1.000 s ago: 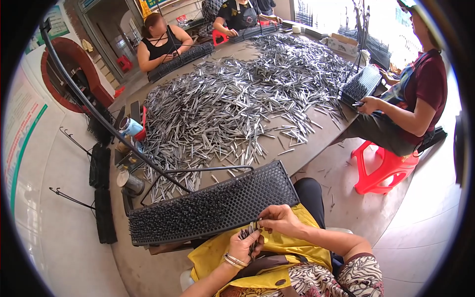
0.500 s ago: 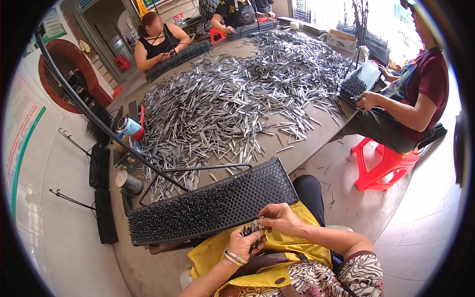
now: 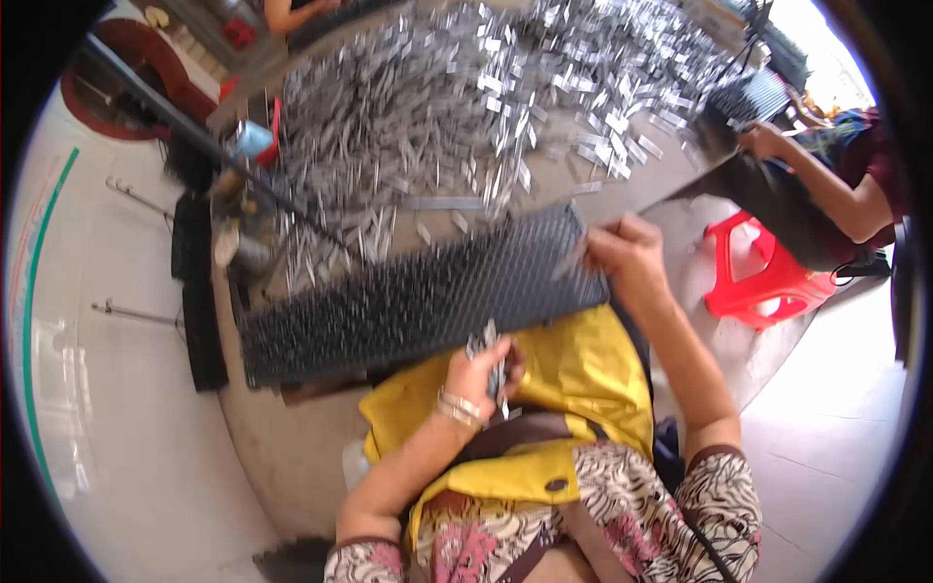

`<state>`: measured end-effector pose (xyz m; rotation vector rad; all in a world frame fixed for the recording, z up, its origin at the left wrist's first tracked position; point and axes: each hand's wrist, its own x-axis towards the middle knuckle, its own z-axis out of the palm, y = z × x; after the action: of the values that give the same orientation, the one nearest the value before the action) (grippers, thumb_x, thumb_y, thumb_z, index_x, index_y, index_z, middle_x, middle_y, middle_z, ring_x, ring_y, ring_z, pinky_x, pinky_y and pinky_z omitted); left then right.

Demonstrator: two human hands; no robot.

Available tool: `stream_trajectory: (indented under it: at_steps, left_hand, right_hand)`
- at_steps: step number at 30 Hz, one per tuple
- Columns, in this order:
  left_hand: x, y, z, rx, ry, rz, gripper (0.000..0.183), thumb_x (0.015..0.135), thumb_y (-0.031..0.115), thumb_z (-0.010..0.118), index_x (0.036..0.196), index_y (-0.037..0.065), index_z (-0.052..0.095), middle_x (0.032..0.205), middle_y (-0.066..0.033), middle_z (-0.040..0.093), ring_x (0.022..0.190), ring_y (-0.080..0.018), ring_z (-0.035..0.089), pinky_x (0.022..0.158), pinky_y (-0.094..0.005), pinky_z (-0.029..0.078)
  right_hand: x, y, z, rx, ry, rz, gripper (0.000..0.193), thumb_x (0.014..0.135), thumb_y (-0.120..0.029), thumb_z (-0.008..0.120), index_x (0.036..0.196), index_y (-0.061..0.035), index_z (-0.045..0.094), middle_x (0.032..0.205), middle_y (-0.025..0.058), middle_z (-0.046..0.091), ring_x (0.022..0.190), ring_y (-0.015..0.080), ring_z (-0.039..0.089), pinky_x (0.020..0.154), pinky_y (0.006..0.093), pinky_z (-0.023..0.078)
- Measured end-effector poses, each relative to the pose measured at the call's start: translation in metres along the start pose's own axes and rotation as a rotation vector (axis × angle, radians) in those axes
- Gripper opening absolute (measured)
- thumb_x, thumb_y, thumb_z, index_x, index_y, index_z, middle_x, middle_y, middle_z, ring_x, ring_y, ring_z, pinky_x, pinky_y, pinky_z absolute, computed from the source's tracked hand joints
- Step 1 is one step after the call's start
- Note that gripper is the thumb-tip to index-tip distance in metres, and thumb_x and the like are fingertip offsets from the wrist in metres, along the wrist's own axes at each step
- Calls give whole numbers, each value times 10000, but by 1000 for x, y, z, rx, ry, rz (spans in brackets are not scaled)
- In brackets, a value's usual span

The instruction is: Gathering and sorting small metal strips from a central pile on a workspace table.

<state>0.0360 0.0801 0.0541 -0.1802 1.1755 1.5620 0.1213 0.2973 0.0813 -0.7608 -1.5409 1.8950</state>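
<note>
A long black rack (image 3: 515, 267) full of small holes lies slanted in front of me at the table's near edge. Dark upright pieces stand in its left part, while its right part shows bare holes. My left hand (image 3: 476, 377) is closed round a bundle of slim grey metal pieces (image 3: 494, 361), just below the rack's near edge. Raised over the rack's right end, my right hand (image 3: 630, 257) pinches one slim metal piece (image 3: 573, 257), blurred by motion, its tip pointing down-left.
A big heap of similar metal pieces (image 3: 389, 136) covers the table beyond the rack. A black bar (image 3: 175, 117) slants across the left. At the right a person works at another rack (image 3: 743, 102), by a red stool (image 3: 753, 277). A metal can (image 3: 248, 253) stands at left.
My right hand has left the left hand's bundle and moved up and right to the rack's right end with one metal piece. The whole view has tilted downward.
</note>
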Motion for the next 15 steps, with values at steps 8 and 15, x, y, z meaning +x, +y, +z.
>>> stream_trajectory:
  at_steps: [8,15]
  left_hand:
    - [0,-11,-14,-107,-92,-53,157,827,175,564,848,21,547,765,-87,568,605,-148,535,409,-212,356]
    - [-5,-19,-8,-120,-120,-82,153,808,167,587,801,16,565,707,-87,586,557,-155,551,402,-239,370]
  right_hand:
    - [21,15,-3,-60,13,-98,95,764,0,589,838,60,597,743,86,611,599,115,551,559,209,444]
    - [47,23,23,-128,-92,-236,111,758,-8,595,850,51,612,752,80,615,618,109,548,568,208,444]
